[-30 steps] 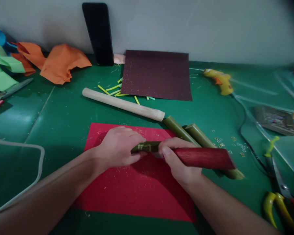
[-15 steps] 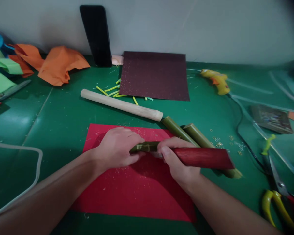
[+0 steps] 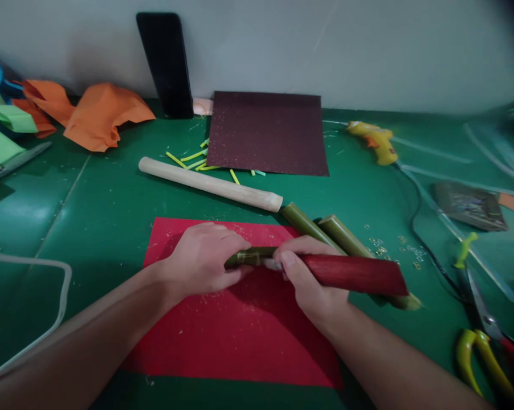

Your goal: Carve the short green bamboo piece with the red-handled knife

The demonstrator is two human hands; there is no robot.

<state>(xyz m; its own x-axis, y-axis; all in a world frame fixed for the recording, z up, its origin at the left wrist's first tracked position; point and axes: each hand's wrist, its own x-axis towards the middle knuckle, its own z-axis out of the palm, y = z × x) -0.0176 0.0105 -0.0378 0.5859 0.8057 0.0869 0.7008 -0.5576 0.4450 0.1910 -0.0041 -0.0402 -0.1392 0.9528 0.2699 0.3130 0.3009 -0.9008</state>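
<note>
My left hand [image 3: 205, 256] is closed around a short dark green bamboo piece [image 3: 251, 257] with pale cut marks on its surface. In my right hand [image 3: 314, 279] is a knife [image 3: 355, 274] with a thick dark red wooden handle pointing right. Its short metal blade lies against the bamboo, mostly covered by my fingers. Below both hands is a red sheet [image 3: 240, 341] sprinkled with fine shavings. Two green bamboo tubes [image 3: 308, 225] lie just behind my right hand, partly hidden by it and the handle.
Behind the hands lies a pale peeled stick [image 3: 209, 183]. Farther back are a dark brown sheet [image 3: 268, 134], yellow strips [image 3: 195, 155] and a leaning phone [image 3: 165, 65]. To the right are a yellow glue gun [image 3: 376, 139] with its cord, small rings [image 3: 380, 250] and scissors [image 3: 488, 324].
The knife in my right hand has shifted slightly, and more of its blade shows against the bamboo. My left hand keeps its hold; the whole view has moved a little.
</note>
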